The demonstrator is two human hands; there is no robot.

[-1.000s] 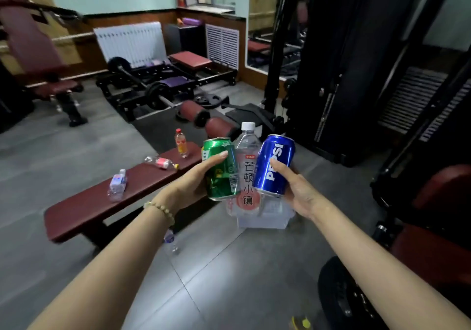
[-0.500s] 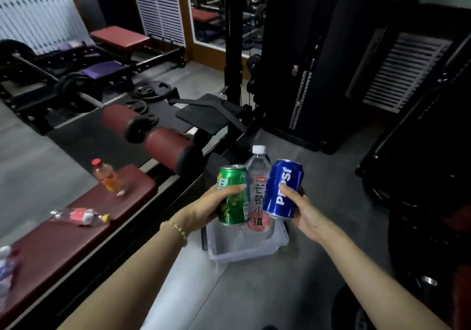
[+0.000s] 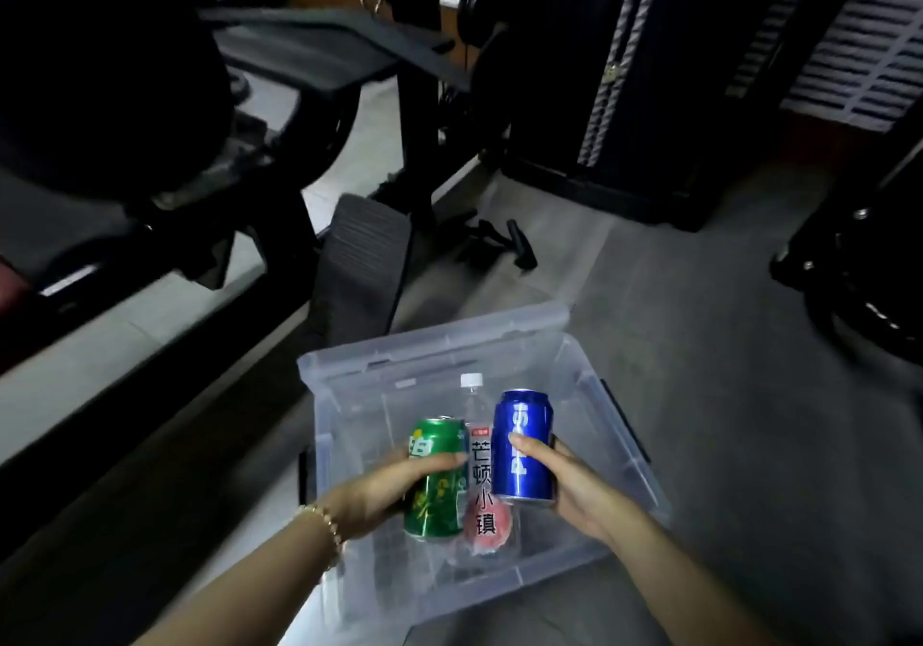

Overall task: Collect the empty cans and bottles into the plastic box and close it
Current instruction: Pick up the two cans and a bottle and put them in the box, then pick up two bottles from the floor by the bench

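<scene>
Plastic box sitting open on the floor, directly below both hands, lid standing up along the far edge. Held over its opening, side by side and touching: green can in the left hand, blue can in the right hand, clear bottle squeezed between the two cans. Each grip clamped around its own can, thumb across the front; bottle apparently kept up by the pressure of the cans, though any supporting fingers behind are hidden. All three long axes roughly upright, tops leaning slightly away, white cap of the bottle pointing toward the lid. Hands about equally near the box. Probably only a short drop remaining: straight down, then both grips released inside the walls. Possible snag: bottle slipping first once the cans part. Lid not yet closed.
</scene>
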